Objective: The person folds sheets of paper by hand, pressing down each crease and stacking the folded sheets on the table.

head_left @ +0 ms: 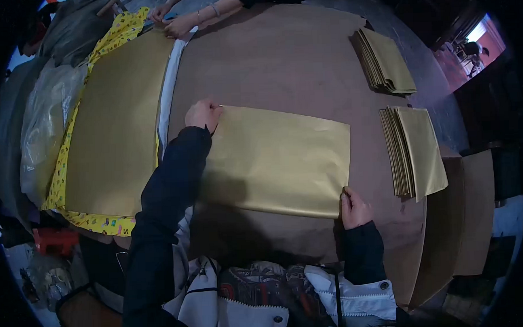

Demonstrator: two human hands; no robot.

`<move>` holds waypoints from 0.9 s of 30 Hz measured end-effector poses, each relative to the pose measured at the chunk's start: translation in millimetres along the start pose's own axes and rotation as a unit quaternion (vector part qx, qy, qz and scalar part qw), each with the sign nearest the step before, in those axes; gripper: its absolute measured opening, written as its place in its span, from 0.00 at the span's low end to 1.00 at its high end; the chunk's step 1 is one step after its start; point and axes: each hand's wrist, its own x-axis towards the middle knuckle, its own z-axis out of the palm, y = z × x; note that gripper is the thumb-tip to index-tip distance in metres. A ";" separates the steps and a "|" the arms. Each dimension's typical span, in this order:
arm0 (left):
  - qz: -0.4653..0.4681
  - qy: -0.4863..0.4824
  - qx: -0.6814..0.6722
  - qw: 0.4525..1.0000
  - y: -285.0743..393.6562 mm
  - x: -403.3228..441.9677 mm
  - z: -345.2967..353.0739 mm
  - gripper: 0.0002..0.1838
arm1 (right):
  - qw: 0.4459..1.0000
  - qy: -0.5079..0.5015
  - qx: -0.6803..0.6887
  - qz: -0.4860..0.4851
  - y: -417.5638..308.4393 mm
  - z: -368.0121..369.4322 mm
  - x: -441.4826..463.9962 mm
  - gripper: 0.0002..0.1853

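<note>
A gold sheet (278, 160), apparently paper and perhaps folded over, lies in front of me on the brown cardboard table covering (269, 59). My left hand (202, 115) is closed on its far left corner. At the near right corner, my right hand (355, 209) pinches the edge between thumb and fingers. To the left is a stack of larger gold sheets (116, 116), flat on yellow patterned wrapping (57, 182). A white strip (170, 92) runs along that stack's right side.
Two piles of folded gold sheets, one farther away (384, 61) and one nearer (414, 152), lie along the right side. Another person's hands (179, 25) work at the far left. A cardboard flap (442, 226) hangs at the right edge. Clear plastic (47, 125) lies far left.
</note>
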 end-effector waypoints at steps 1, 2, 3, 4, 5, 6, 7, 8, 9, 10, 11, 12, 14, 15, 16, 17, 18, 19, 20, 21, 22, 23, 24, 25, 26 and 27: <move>0.014 0.003 -0.001 1.000 -3.1 1.6 2.7 0.14 | 1.000 0.000 0.000 0.001 -0.2 -0.3 -0.3 0.13; 0.015 0.003 -0.001 1.000 -1.0 1.0 1.4 0.14 | 1.000 -0.006 -0.005 0.005 -0.5 -0.9 -0.7 0.13; 0.004 -0.002 -0.007 1.000 1.0 0.3 -0.8 0.14 | 1.000 -0.013 -0.010 0.008 -1.0 -1.6 -0.8 0.13; -0.007 -0.007 -0.013 1.000 2.6 -0.1 -2.2 0.13 | 1.000 -0.012 -0.010 0.009 -1.9 -2.0 -0.9 0.13; -0.007 -0.007 -0.013 1.000 2.9 0.7 -2.0 0.13 | 1.000 -0.010 0.005 0.009 -2.9 -2.3 -0.7 0.13; -0.007 -0.011 -0.009 1.000 2.6 2.0 -1.7 0.13 | 1.000 -0.007 0.021 0.009 -3.8 -2.7 -0.4 0.13; -0.007 -0.015 -0.004 1.000 2.2 3.2 -1.2 0.12 | 1.000 -0.007 0.021 0.010 -4.1 -3.1 -0.3 0.13; -0.006 -0.016 -0.004 1.000 1.2 4.1 0.3 0.12 | 1.000 -0.018 0.010 0.019 -4.2 -3.6 -0.5 0.13; 0.001 -0.004 -0.010 1.000 -0.2 4.6 2.3 0.12 | 0.999 -0.029 -0.001 0.028 -4.2 -4.1 -0.7 0.14; 0.007 0.008 -0.015 1.000 -1.8 5.1 4.1 0.12 | 0.999 -0.029 -0.002 0.028 -5.5 -5.6 -0.1 0.14; 0.008 0.007 -0.015 1.000 -3.2 6.4 5.3 0.12 | 0.998 -0.040 -0.004 0.039 -7.7 -7.3 0.6 0.14; 0.008 0.006 -0.015 1.000 -4.6 8.2 6.4 0.12 | 0.997 -0.051 -0.007 0.049 -8.9 -8.1 0.4 0.14; 0.011 0.004 -0.016 1.000 -3.4 7.8 5.8 0.12 | 0.999 -0.032 -0.010 0.038 -5.6 -4.2 -1.7 0.14; 0.017 0.010 -0.016 1.000 -1.0 5.2 3.0 0.12 | 1.000 -0.013 -0.012 0.025 -3.3 -1.9 -2.5 0.14; 0.025 0.015 -0.015 0.999 1.2 4.2 1.3 0.13 | 0.999 -0.011 -0.013 0.028 -1.4 0.1 -2.4 0.14; 0.037 0.043 -0.019 0.998 -0.5 4.5 4.3 0.13 | 1.000 0.002 -0.006 0.009 0.3 1.7 -1.8 0.14; 0.043 0.040 -0.021 0.998 -3.8 5.8 4.6 0.13 | 1.000 0.015 0.000 -0.007 1.5 1.5 -1.8 0.14; 0.040 0.034 -0.029 0.998 -6.5 5.7 5.7 0.13 | 1.000 0.019 -0.003 0.000 0.5 0.6 -1.7 0.14; 0.039 0.027 -0.038 0.998 -4.1 4.5 5.3 0.13 | 1.000 0.012 -0.006 0.002 -1.9 -0.2 -1.5 0.13; 0.031 0.035 -0.050 0.998 -4.9 4.2 7.2 0.13 | 1.000 0.004 -0.009 0.006 -3.1 -1.9 -2.4 0.13; 0.040 0.028 -0.055 0.997 -8.2 4.7 8.6 0.13 | 1.000 0.025 0.000 -0.005 1.8 2.7 -2.4 0.12; 0.056 0.041 -0.033 0.997 -11.2 5.7 10.6 0.13 | 1.000 0.019 -0.007 -0.005 3.1 2.7 -2.1 0.12; 0.071 0.054 -0.010 0.996 -10.7 5.9 11.9 0.13 | 1.000 0.012 -0.014 -0.006 2.5 2.4 -2.1 0.11; 0.079 0.049 -0.014 0.996 -11.0 5.3 13.0 0.13 | 1.000 0.024 -0.008 -0.012 -0.3 0.7 -3.0 0.11; 0.084 0.050 -0.016 0.995 -8.3 3.8 9.9 0.13 | 1.000 0.028 -0.010 -0.004 -3.1 -1.2 -3.6 0.11; 0.088 0.053 -0.017 0.995 -7.6 3.8 8.0 0.12 | 1.000 0.015 -0.016 0.004 -6.0 -2.7 -3.2 0.11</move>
